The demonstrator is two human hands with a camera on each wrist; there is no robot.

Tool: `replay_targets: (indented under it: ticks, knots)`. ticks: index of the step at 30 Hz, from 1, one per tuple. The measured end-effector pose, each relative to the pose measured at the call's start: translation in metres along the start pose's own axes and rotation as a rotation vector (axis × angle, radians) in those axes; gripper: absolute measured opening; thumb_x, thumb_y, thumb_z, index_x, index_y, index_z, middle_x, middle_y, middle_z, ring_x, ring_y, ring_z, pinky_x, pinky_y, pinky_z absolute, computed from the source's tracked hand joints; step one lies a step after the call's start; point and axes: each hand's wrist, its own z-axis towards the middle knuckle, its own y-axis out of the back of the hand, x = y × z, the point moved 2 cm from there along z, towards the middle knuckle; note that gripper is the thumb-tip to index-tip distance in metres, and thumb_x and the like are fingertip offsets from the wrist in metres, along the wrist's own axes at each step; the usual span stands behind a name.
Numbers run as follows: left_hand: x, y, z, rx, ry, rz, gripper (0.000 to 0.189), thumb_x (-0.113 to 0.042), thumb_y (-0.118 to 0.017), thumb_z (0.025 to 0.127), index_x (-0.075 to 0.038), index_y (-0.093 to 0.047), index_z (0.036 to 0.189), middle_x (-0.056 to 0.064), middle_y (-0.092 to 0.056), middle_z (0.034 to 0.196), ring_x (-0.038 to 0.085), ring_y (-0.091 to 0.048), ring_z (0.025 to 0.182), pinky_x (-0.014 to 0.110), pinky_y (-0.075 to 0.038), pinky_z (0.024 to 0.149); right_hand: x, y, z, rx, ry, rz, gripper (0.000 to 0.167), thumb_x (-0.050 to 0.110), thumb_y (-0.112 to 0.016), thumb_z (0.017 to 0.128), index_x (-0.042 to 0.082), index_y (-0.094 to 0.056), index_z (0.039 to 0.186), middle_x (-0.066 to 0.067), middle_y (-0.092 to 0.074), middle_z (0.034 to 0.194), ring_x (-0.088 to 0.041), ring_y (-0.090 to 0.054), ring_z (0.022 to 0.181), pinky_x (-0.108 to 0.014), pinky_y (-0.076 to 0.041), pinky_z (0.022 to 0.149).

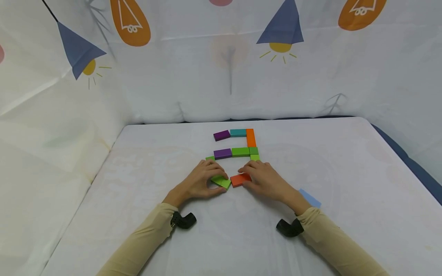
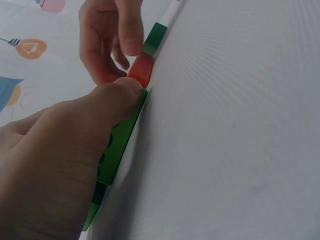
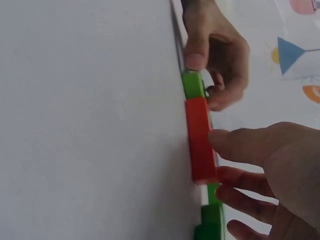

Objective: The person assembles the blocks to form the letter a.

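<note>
My left hand holds a light green block between thumb and fingers, flat on the white table. Its thumb presses along the block's near side in the left wrist view. My right hand has its thumb and fingers about an orange-red block, whose left end meets the green block's right end. In the right wrist view the thumb touches the side of this red block. Behind the hands, a purple block, a green block and small green blocks form a row.
Farther back lie a dark purple block, a teal block and an upright-running orange block. A light blue piece lies partly behind the right wrist. Printed white cloth stands along the table's back edge.
</note>
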Motion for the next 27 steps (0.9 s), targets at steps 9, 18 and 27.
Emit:
replay_targets:
  ticks: [9,18,27]
  knots:
    - [-0.001,0.001,0.001,0.005,0.003,-0.001,0.033,-0.048,-0.070,0.080,-0.028,-0.065,0.105,-0.011,-0.061,0.106,0.010,-0.046,0.107,0.031,-0.035,0.087,-0.025,0.026,-0.013,0.038,-0.105,0.120,0.030,0.023,-0.064,0.090,0.012,-0.063,0.118,-0.003,-0.060,0.116,-0.021,-0.054,0.109,-0.045,-0.045,0.093]
    - [-0.001,0.002,0.000,0.004,0.009,-0.006,0.033,-0.048,-0.070,0.079,-0.028,-0.065,0.105,-0.010,-0.061,0.107,0.011,-0.046,0.109,0.034,-0.036,0.088,-0.039,0.038,-0.021,0.108,-0.150,0.169,0.024,0.023,-0.062,0.091,0.011,-0.064,0.112,0.000,-0.062,0.104,-0.016,-0.057,0.099,-0.039,-0.049,0.086]
    - [-0.001,0.001,0.001,-0.007,0.003,-0.002,0.033,-0.047,-0.071,0.079,-0.028,-0.066,0.105,-0.011,-0.061,0.106,0.010,-0.046,0.108,0.033,-0.035,0.087,-0.041,0.037,-0.024,0.158,-0.171,0.177,0.025,0.023,-0.063,0.090,0.011,-0.064,0.113,0.001,-0.062,0.104,-0.016,-0.058,0.099,-0.040,-0.050,0.087]
